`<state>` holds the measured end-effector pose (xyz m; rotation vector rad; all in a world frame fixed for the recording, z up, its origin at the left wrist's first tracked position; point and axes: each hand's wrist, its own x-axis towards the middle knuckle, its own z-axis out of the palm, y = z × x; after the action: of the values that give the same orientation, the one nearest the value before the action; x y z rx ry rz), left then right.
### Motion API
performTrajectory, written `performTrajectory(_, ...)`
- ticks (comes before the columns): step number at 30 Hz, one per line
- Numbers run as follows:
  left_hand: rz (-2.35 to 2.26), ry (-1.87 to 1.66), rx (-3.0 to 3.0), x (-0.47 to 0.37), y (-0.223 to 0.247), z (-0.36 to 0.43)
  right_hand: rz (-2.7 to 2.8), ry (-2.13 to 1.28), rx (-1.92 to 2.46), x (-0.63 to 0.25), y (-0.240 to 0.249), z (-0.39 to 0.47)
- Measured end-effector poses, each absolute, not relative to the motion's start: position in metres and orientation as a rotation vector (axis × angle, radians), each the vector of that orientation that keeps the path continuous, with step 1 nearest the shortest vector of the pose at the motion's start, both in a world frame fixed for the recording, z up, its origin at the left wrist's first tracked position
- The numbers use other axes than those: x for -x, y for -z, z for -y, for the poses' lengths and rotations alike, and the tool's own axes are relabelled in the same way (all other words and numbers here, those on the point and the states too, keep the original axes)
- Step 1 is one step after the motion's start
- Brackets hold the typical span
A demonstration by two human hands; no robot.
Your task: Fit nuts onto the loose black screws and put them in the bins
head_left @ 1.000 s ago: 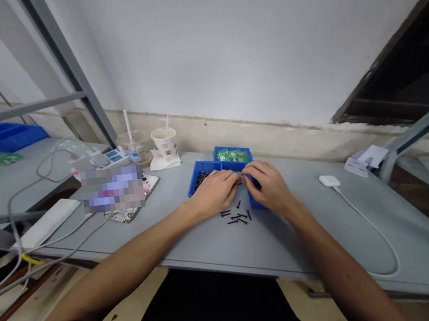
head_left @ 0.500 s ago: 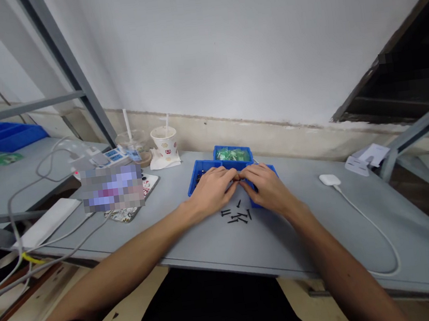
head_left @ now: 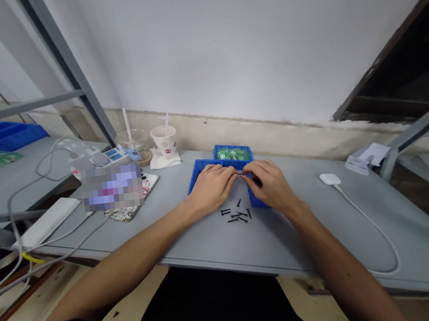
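Note:
My left hand (head_left: 213, 187) and my right hand (head_left: 268, 182) meet over a blue divided tray (head_left: 196, 169), fingertips close together. Between them is a small, thin dark piece (head_left: 240, 174), pinched at its left end by my left fingers and at its right end by my right fingers. Its exact shape is too small to tell. Several dark screws (head_left: 239, 215) lie loose on the grey table just below the hands. Behind the tray, a smaller blue bin (head_left: 251, 150) holds green packets (head_left: 232, 153). My hands hide much of the tray's contents.
A paper cup (head_left: 164, 140) and a plastic cup (head_left: 134, 144) with straws stand at the back left. Left of my hands lie a phone-like object (head_left: 150, 181), cables and a power strip (head_left: 116, 156). A white charger (head_left: 329, 179) with a cable lies right.
My right hand has shifted slightly to the right, away from my left fingertips, and the thin dark piece now shows between them. My left hand has barely moved.

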<state>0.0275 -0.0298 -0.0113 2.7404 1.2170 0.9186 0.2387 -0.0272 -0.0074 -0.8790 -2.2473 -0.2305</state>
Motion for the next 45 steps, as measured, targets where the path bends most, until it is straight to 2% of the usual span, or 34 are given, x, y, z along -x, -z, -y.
performTrajectory(23, -1.19, -0.916, -2.825, -0.0283, 0.013, 0.029, 2.301, 0.276, 0.833, -0.236, 0.0111, 0.0231)
performTrajectory(29, -1.206, -0.936, -2.825, -0.0282, 0.0139, 0.0285, 2.293, 0.18, 0.868, -0.2388, 0.0124, 0.0241)
performTrajectory(45, -1.199, -0.89, -2.839, -0.0284, 0.0145, 0.0272, 2.331, 0.177, 0.843, -0.2365, 0.011, 0.0233)
